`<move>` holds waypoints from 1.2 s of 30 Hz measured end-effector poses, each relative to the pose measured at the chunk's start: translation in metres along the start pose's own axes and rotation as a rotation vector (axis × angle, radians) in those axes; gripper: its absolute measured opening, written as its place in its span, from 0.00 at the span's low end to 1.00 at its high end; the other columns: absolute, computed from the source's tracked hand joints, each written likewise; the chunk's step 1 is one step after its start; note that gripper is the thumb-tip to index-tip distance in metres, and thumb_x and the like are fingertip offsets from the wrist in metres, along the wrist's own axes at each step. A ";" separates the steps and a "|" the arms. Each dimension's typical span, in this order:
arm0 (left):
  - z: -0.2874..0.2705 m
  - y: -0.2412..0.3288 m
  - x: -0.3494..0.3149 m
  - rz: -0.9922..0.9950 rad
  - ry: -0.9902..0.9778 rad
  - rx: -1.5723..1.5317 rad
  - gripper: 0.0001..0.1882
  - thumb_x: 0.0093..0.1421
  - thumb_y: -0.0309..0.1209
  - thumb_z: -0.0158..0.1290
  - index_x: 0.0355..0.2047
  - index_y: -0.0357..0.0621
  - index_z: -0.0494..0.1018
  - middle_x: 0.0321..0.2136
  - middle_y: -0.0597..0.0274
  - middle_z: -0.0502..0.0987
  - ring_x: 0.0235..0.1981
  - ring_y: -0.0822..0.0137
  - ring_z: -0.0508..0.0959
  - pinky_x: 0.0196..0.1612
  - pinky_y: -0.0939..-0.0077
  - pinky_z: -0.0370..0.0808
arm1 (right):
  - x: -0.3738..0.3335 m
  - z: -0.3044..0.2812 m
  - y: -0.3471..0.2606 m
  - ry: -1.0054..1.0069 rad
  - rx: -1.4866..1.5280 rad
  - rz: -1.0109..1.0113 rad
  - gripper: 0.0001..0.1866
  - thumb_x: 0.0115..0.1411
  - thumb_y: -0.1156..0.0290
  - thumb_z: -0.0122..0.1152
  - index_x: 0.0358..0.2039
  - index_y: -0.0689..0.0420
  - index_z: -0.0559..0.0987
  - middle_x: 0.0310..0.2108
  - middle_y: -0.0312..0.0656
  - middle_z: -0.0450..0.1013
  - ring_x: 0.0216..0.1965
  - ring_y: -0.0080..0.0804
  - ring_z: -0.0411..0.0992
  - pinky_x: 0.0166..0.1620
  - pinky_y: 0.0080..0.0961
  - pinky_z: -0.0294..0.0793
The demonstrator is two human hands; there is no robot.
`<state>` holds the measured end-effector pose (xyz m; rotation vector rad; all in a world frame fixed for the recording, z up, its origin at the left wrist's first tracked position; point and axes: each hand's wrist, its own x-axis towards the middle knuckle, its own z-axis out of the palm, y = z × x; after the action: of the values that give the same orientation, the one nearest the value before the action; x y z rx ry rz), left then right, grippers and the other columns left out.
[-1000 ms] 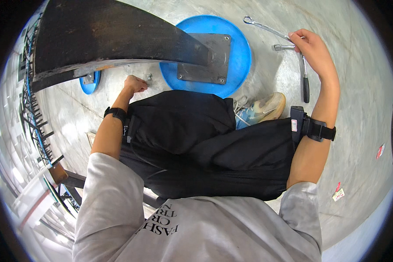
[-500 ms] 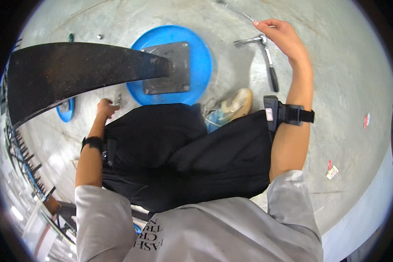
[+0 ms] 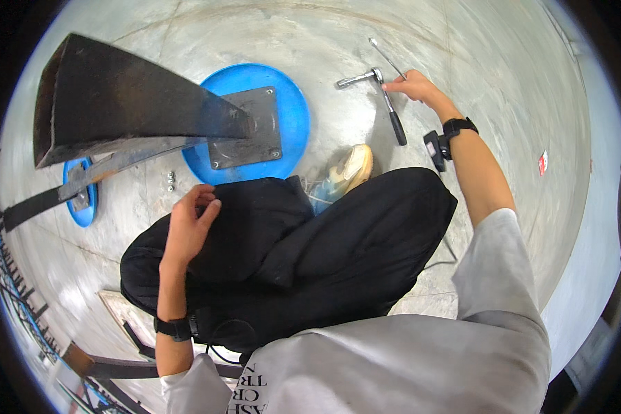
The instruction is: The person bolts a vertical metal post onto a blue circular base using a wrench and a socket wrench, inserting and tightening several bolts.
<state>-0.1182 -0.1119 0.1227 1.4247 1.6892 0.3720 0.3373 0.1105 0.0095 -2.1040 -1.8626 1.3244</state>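
My right hand (image 3: 419, 90) is closed on the handle end of a slim silver wrench (image 3: 388, 58), just above the floor. Beside that hand lies a ratchet wrench (image 3: 392, 107) with a black grip and a silver socket. My left hand (image 3: 188, 224) hovers over my left thigh, fingers loosely curled and thumb apart, with nothing visible in it. A few small silver nuts (image 3: 171, 181) lie on the floor beyond it. In front of me a dark metal post (image 3: 145, 103) rises from a square plate (image 3: 261, 148) with corner bolts, on a round blue base (image 3: 298, 124).
A second blue base (image 3: 84, 217) with a metal plate stands at the left, a dark beam (image 3: 34, 207) running over it. My shoe (image 3: 352, 169) is close to the large base. A red and white scrap (image 3: 543, 163) lies on the floor at right.
My right hand has drawn the wrench nearer to the ratchet wrench. My left hand has moved away from the nuts to over my thigh. My view has shifted.
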 end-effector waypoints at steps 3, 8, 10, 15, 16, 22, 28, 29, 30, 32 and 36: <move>0.014 -0.003 -0.009 0.002 0.007 -0.096 0.13 0.54 0.26 0.53 0.39 0.33 0.70 0.29 0.57 0.75 0.32 0.67 0.75 0.36 0.76 0.70 | 0.009 0.013 0.003 0.065 -0.249 -0.162 0.24 0.40 0.51 0.66 0.22 0.64 0.80 0.19 0.49 0.73 0.22 0.38 0.72 0.27 0.33 0.69; 0.021 -0.017 -0.004 0.029 0.080 -0.103 0.14 0.54 0.27 0.54 0.39 0.31 0.70 0.30 0.52 0.75 0.33 0.64 0.76 0.36 0.74 0.71 | 0.016 0.035 0.029 0.126 -0.467 -0.376 0.19 0.43 0.59 0.56 0.19 0.67 0.74 0.18 0.56 0.69 0.22 0.45 0.71 0.27 0.39 0.67; 0.016 -0.018 0.000 0.054 0.132 -0.106 0.14 0.53 0.28 0.54 0.38 0.31 0.70 0.29 0.52 0.75 0.32 0.64 0.76 0.36 0.74 0.71 | 0.002 0.028 0.034 0.064 -0.455 -0.318 0.19 0.45 0.59 0.54 0.19 0.67 0.74 0.17 0.57 0.67 0.21 0.47 0.70 0.27 0.40 0.66; 0.028 -0.031 0.013 0.035 0.062 -0.210 0.13 0.56 0.28 0.52 0.39 0.32 0.70 0.30 0.56 0.75 0.33 0.70 0.74 0.38 0.78 0.71 | -0.074 0.015 0.152 0.034 -0.507 -0.175 0.20 0.49 0.56 0.55 0.21 0.64 0.76 0.19 0.54 0.71 0.24 0.51 0.71 0.29 0.42 0.68; 0.035 -0.042 0.015 0.050 0.057 -0.274 0.13 0.55 0.29 0.52 0.38 0.32 0.71 0.29 0.57 0.75 0.32 0.70 0.75 0.38 0.77 0.71 | -0.095 0.025 0.168 0.029 -0.544 -0.134 0.20 0.49 0.56 0.54 0.21 0.64 0.76 0.20 0.54 0.71 0.25 0.51 0.71 0.29 0.43 0.68; 0.044 -0.048 0.031 0.101 0.016 -0.185 0.13 0.55 0.31 0.52 0.37 0.33 0.71 0.30 0.56 0.76 0.33 0.68 0.76 0.38 0.76 0.72 | -0.261 0.099 0.294 0.239 -0.342 0.116 0.19 0.46 0.55 0.56 0.24 0.61 0.79 0.24 0.53 0.74 0.29 0.44 0.74 0.32 0.39 0.69; 0.039 -0.062 0.033 0.148 0.032 -0.180 0.10 0.55 0.29 0.52 0.34 0.34 0.73 0.25 0.62 0.75 0.28 0.74 0.74 0.34 0.80 0.71 | -0.336 0.165 0.245 0.300 -0.128 0.479 0.21 0.47 0.55 0.57 0.18 0.65 0.76 0.18 0.55 0.71 0.25 0.51 0.72 0.31 0.39 0.70; 0.037 -0.066 0.033 0.139 0.052 -0.130 0.10 0.55 0.29 0.52 0.34 0.34 0.73 0.25 0.61 0.75 0.28 0.74 0.74 0.34 0.80 0.71 | -0.334 0.169 0.227 0.307 -0.068 0.505 0.21 0.46 0.55 0.58 0.19 0.66 0.76 0.19 0.56 0.71 0.25 0.52 0.72 0.32 0.39 0.70; 0.044 -0.060 0.037 0.176 0.022 -0.120 0.10 0.55 0.29 0.52 0.34 0.34 0.73 0.25 0.61 0.75 0.28 0.74 0.74 0.34 0.80 0.71 | -0.341 0.177 0.237 0.347 -0.051 0.517 0.21 0.46 0.55 0.58 0.20 0.66 0.76 0.19 0.57 0.71 0.26 0.52 0.72 0.32 0.40 0.70; 0.045 -0.061 0.036 0.140 0.025 0.001 0.11 0.55 0.29 0.52 0.35 0.34 0.73 0.25 0.60 0.75 0.29 0.73 0.75 0.35 0.80 0.71 | -0.344 0.190 0.227 0.343 0.002 0.515 0.22 0.45 0.55 0.58 0.20 0.66 0.76 0.21 0.57 0.72 0.28 0.50 0.73 0.33 0.41 0.69; 0.058 -0.058 0.038 0.224 0.024 0.032 0.11 0.54 0.30 0.52 0.34 0.34 0.73 0.26 0.56 0.76 0.29 0.68 0.76 0.35 0.77 0.72 | -0.365 0.198 0.226 0.374 -0.009 0.522 0.23 0.47 0.53 0.58 0.20 0.66 0.77 0.21 0.57 0.72 0.27 0.50 0.73 0.33 0.40 0.69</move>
<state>-0.1101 -0.1122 0.0327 1.6447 1.5646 0.4883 0.4287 -0.3511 -0.0346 -2.7236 -1.2258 0.8777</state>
